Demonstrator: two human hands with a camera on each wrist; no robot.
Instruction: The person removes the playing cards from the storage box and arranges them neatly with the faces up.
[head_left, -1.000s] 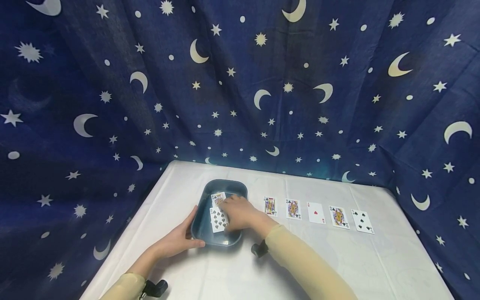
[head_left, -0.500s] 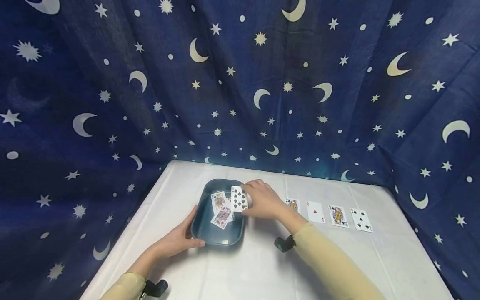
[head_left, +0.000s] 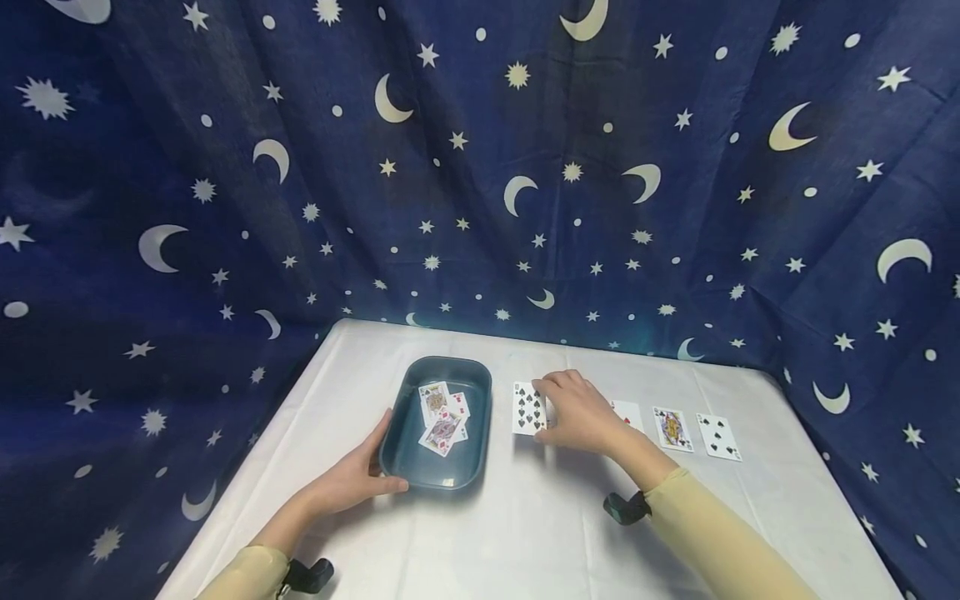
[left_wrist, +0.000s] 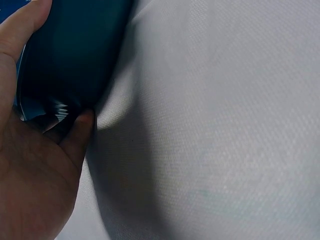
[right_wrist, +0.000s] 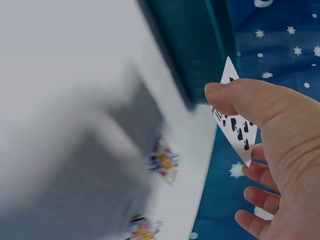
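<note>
My right hand (head_left: 577, 412) pinches a ten of spades card (head_left: 528, 409) just right of the dark teal tray (head_left: 408, 454), low over the white table. In the right wrist view the thumb and fingers hold that card (right_wrist: 236, 131) by its edge, with the tray's wall (right_wrist: 192, 50) behind it. My left hand (head_left: 352, 479) grips the tray's near-left corner; the left wrist view shows the thumb (left_wrist: 30, 20) over the tray's rim (left_wrist: 75, 55). Several face-up cards (head_left: 442, 417) lie inside the tray.
A row of face-up cards lies on the table right of my hand: an ace of hearts (head_left: 627, 413), a face card (head_left: 672, 429) and a five of clubs (head_left: 718, 437). Dark blue star-and-moon cloth (head_left: 480, 167) hangs around the table's back and sides.
My right hand lifted the spade card out of the tray and carried it rightwards, over the tray's rim to the table beside it. The left hand stayed on the tray.
</note>
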